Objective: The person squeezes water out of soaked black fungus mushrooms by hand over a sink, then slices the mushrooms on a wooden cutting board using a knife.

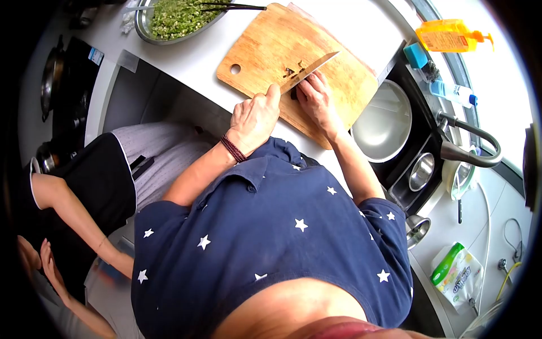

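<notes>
My left hand (255,117), with a dark beaded bracelet on its wrist, grips the handle of a knife (309,72). The blade slants up and right over a wooden cutting board (254,56). My right hand (317,100) rests on the board just right of the blade, its bent fingers against a dark piece of food (293,94), mostly hidden. Small dark cut pieces (289,72) lie on the far side of the blade.
At upper left, a metal bowl (148,35) holds chopped greens and dark chopsticks. Another person (73,214) is at left. At right are a large bowl (384,121), a faucet (471,155), an orange pump bottle (446,37) and a blue sponge (415,55).
</notes>
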A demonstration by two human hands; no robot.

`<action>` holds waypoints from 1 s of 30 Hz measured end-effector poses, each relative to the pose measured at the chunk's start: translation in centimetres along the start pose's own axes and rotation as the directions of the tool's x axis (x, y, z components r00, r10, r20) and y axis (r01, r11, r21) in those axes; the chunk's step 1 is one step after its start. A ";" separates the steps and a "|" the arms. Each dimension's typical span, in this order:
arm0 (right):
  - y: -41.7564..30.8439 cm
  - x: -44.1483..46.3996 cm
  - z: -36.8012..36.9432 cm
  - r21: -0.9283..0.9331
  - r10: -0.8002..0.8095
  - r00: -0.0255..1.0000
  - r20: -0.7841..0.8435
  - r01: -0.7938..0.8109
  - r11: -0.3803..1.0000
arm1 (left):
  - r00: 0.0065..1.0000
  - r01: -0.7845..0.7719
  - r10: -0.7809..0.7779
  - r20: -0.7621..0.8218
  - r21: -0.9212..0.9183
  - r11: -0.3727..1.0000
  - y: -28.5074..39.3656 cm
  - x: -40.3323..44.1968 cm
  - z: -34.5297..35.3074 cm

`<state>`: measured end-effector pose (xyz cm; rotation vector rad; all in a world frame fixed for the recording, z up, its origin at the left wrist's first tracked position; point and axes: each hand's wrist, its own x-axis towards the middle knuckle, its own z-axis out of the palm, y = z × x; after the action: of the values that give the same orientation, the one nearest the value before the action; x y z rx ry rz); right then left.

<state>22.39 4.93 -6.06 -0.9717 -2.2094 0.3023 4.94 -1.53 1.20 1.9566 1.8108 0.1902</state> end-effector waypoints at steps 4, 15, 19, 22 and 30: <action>0.1 0.0 0.2 0.006 0.007 1.000 -0.003 -0.007 1.000 | 0.999 -0.010 0.011 0.038 -0.038 0.999 0.0 1.1 0.0; 0.1 -0.4 0.0 0.009 0.005 1.000 0.016 -0.005 1.000 | 0.997 -0.031 0.020 -0.075 -0.155 0.987 -0.1 0.8 -0.4; 0.4 -0.2 0.1 0.002 -0.009 1.000 0.020 0.009 1.000 | 0.999 -0.036 0.034 -0.027 -0.054 0.998 0.0 1.0 -0.3; 0.4 -0.2 0.1 0.003 -0.014 0.999 0.038 0.014 1.000 | 0.999 -0.019 0.021 0.029 -0.078 0.997 -0.2 1.7 -0.7; 0.4 -0.4 0.2 -0.031 -0.016 0.999 0.037 0.017 0.999 | 1.000 0.000 0.000 0.002 -0.057 0.998 1.0 2.8 0.6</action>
<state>22.66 4.94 -6.56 -0.9708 -2.2608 0.2812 6.40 1.05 0.47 1.9173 1.7842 0.2377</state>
